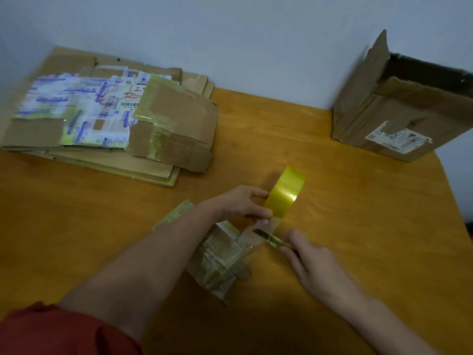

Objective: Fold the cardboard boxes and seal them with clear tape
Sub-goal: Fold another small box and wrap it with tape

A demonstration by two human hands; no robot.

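One glossy yellow tape roll point(285, 192) sits clamped in left fingers point(259, 193); right fingers point(294, 235) pinch a yellow-handled knife point(271, 238).

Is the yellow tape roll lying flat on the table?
No, the left hand holds the tape roll up on its edge, while the right hand holds a knife.
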